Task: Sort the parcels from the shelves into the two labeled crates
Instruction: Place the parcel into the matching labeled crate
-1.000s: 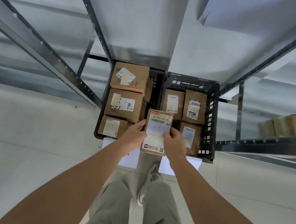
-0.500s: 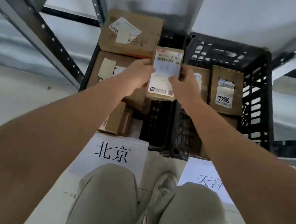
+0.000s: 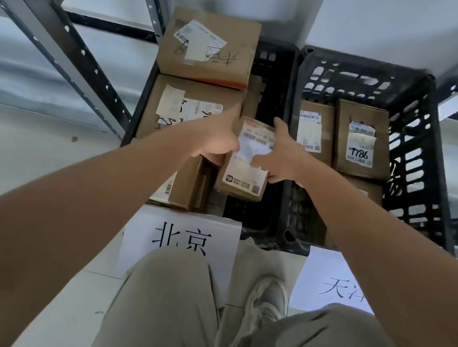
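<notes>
Both hands, left hand (image 3: 215, 141) and right hand (image 3: 281, 157), pinch a small labelled parcel (image 3: 246, 161) between fingers over the left crate's (image 3: 141, 93) right side.

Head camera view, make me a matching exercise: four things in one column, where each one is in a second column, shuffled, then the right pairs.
1. T786 box
2. held parcel
3. Beijing sign
4. scribbled box

A. far end of the left crate
B. floor before the left crate
C. in the right crate
D. between the left hand and right hand

Pairs: 1-C, 2-D, 3-B, 4-A
</notes>
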Demonstrator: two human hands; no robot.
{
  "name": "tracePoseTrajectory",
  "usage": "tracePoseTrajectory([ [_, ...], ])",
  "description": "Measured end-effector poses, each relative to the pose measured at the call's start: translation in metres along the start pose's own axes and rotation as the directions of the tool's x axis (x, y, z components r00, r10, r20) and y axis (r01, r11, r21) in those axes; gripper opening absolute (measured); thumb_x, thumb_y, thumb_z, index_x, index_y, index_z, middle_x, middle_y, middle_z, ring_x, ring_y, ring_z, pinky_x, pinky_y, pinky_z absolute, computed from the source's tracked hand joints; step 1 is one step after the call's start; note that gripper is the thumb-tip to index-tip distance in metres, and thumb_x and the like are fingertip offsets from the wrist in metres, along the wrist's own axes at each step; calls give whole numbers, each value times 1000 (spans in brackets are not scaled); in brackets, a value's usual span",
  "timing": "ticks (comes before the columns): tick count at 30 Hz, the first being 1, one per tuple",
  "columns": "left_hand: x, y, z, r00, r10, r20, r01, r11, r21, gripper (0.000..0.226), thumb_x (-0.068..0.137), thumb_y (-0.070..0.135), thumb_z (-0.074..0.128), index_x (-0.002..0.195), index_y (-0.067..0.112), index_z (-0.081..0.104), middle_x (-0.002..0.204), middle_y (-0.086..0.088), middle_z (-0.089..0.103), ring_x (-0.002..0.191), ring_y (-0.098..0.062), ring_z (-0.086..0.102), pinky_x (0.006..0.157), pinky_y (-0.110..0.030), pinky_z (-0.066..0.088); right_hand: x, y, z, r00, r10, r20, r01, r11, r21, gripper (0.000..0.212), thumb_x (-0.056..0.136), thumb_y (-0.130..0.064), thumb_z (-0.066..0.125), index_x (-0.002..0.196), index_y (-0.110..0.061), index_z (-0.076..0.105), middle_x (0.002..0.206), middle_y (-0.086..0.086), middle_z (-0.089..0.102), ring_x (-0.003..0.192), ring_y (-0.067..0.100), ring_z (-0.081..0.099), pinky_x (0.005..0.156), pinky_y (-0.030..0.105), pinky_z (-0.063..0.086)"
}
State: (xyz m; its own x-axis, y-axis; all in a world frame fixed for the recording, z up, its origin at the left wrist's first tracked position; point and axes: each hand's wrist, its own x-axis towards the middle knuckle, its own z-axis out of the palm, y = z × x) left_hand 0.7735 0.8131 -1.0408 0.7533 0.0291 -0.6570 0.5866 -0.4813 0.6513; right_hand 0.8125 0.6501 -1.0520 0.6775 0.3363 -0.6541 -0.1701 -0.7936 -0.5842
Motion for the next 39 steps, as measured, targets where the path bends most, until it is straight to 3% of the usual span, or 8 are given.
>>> tracePoseTrajectory([
  [6,2,-1,15,999,-18,39,12,986,168,66,95,1,54,150,27,29,135,-8,56,107,-30,65,79,-45,63,-4,0,6,1000,12,16,-10,992,-124,90,91,-12,67,158,-25,9,117,4,48,96,25,61,76,45,63],
  [13,-2,-8,19,994,-105,33,105,994,8,71,96,3,59,152,28,22,137,-12,52,102,-33,66,78,-47,63,-10,4,7,1000,-24,7,25,969,-246,79,93,-27,64,156,-27,16,114,0,52,80,14,60,59,31,59],
  [18,-8,-5,6,993,-89,73,93,994,-52,64,101,7,54,155,27,27,119,-14,66,93,-28,72,80,-41,63,-19,5,2,996,-87,0,84,960,-268,95,86,-48,72,158,-31,12,122,-3,51,95,16,57,61,25,52],
  [22,-10,-7,13,992,-92,86,82,990,113,50,100,4,52,147,18,41,118,-13,66,92,-24,73,77,-38,63,-22,7,16,997,-62,51,75,953,-293,93,81,-43,79,151,-22,22,113,-1,53,91,16,60,63,34,62],
  [27,-11,-5,20,991,-104,86,74,953,293,46,92,2,62,135,13,48,123,-16,62,102,-32,69,89,-44,59,-18,10,19,996,-79,31,84,941,-328,85,81,-41,79,146,-18,30,103,-3,53,77,8,55,52,25,54],
  [29,-11,-2,17,991,-106,87,86,973,215,50,95,2,58,142,14,45,126,-15,61,101,-31,69,88,-44,60,-18,11,16,996,-86,13,86,950,-300,83,82,-41,78,147,-20,30,104,-3,55,81,11,58,56,27,56],
  [34,-20,11,-2,993,-67,95,74,995,-64,50,100,1,51,147,19,43,112,-14,69,93,-26,73,83,-38,62,-20,11,13,989,-121,-89,95,962,-256,108,79,-67,70,159,-29,9,147,2,48,123,23,54,99,38,48],
  [39,-27,23,-30,994,-9,107,28,984,-176,54,101,8,55,150,22,40,116,-21,70,93,-26,75,85,-42,61,-23,-8,6,973,-87,-216,16,950,-312,122,68,-76,71,156,-43,-7,154,15,30,137,40,40,109,53,39],
])
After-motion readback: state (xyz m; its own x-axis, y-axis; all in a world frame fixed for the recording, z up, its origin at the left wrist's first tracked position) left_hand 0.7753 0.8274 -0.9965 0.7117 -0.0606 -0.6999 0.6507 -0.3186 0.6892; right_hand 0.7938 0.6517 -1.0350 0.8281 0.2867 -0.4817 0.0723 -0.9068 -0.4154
